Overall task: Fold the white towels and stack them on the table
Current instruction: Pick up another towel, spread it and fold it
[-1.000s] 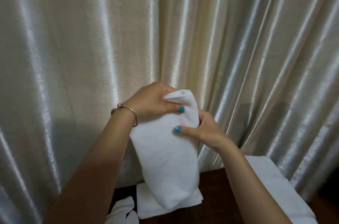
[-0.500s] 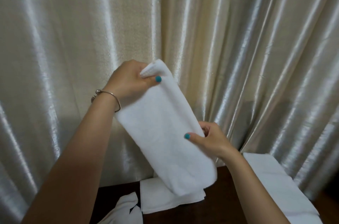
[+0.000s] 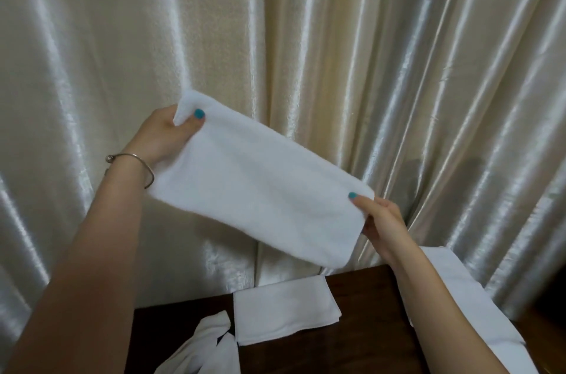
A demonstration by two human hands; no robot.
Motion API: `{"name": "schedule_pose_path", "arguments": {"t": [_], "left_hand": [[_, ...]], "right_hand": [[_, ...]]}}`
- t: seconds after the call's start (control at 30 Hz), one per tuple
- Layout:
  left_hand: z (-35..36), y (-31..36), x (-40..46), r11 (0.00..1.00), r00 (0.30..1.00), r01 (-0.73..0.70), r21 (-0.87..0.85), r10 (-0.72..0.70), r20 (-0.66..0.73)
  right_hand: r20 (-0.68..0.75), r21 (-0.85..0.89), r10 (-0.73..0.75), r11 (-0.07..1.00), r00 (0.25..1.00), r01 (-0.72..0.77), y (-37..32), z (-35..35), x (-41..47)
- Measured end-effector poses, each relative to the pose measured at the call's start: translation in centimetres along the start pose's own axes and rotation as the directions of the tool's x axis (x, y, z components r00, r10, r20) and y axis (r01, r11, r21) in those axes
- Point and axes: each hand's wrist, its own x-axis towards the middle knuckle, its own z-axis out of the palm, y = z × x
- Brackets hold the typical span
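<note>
I hold a white towel (image 3: 260, 187) stretched in the air above the dark wooden table (image 3: 361, 346), folded into a long band that slopes down to the right. My left hand (image 3: 165, 134) pinches its upper left end. My right hand (image 3: 379, 217) pinches its lower right end. Below, a folded white towel (image 3: 284, 309) lies flat on the table. A crumpled white towel (image 3: 205, 349) lies at the table's near left. Another white towel (image 3: 459, 303) lies spread at the right, partly behind my right forearm.
A shiny cream curtain (image 3: 337, 52) hangs close behind the table and fills the background. The table's back edge meets the curtain. A silver bangle (image 3: 134, 162) sits on my left wrist.
My hands have moved apart: the left went up and left, the right down and right. The towel, earlier hanging bunched between them, is now stretched out as a long band.
</note>
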Motion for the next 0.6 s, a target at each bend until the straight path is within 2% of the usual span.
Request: {"name": "schedule_pose_path", "arguments": {"t": [0.03,0.07,0.13,0.2,0.27,0.3,0.33,0.37,0.4,0.43,0.47,0.53,0.6], "left_hand": [[0.4,-0.5,-0.1,1.0,1.0,0.016,-0.011,-0.016,0.002],[0.9,-0.9,-0.1,0.999,0.999,0.036,-0.018,-0.036,-0.002],[1.7,-1.5,-0.2,0.998,0.997,0.067,-0.021,-0.067,-0.038],[2.2,-1.8,-0.3,0.995,0.992,0.09,-0.049,-0.094,-0.081],[2.5,-2.1,-0.7,0.991,0.99,0.108,-0.083,-0.115,-0.086],[2.5,-2.3,-0.9,0.989,0.989,0.119,-0.083,-0.126,-0.078],[2.6,-2.6,-1.1,0.987,0.987,0.139,-0.083,-0.145,-0.072],[2.7,-2.9,-1.2,0.983,0.984,0.158,-0.091,-0.165,-0.069],[2.8,-3.1,-1.3,0.977,0.979,0.185,-0.109,-0.193,-0.065],[2.8,-3.3,-1.4,0.967,0.972,0.214,-0.137,-0.224,-0.063],[3.0,-3.5,-1.5,0.953,0.963,0.252,-0.17,-0.265,-0.058],[3.4,-3.9,-1.8,0.918,0.936,0.331,-0.218,-0.349,-0.051],[3.7,-4.7,-2.3,0.884,0.9,0.426,-0.194,-0.436,-0.011]], "right_hand": [[-0.071,0.085,0.025,0.996,0.997,-0.019,-0.2,0.5,0.3],[-0.129,0.093,0.048,0.995,0.99,-0.036,-0.3,1.0,0.7],[-0.194,-0.158,-0.021,0.987,0.981,-0.01,-0.5,1.9,1.3],[-0.176,-0.451,-0.23,0.883,0.957,0.129,-1.0,2.7,1.1],[-0.174,-0.501,-0.367,0.832,0.914,0.239,-2.0,3.1,0.7],[-0.195,-0.479,-0.361,0.847,0.912,0.233,-2.7,3.1,0.6],[-0.227,-0.427,-0.293,0.887,0.929,0.176,-3.2,2.9,0.8],[-0.233,-0.306,-0.135,0.95,0.963,0.059,-4.1,2.8,0.8],[-0.164,-0.152,0.091,0.981,0.982,-0.116,-4.8,2.4,0.8],[-0.041,-0.03,0.289,0.957,0.957,-0.29,-5.3,1.9,0.8],[0.077,0.032,0.398,0.915,0.914,-0.401,-5.4,1.6,0.5],[0.164,0.033,0.456,0.884,0.875,-0.467,-4.1,0.9,0.9],[0.115,-0.018,0.461,0.887,0.88,-0.462,-2.2,0.7,1.9]]}}
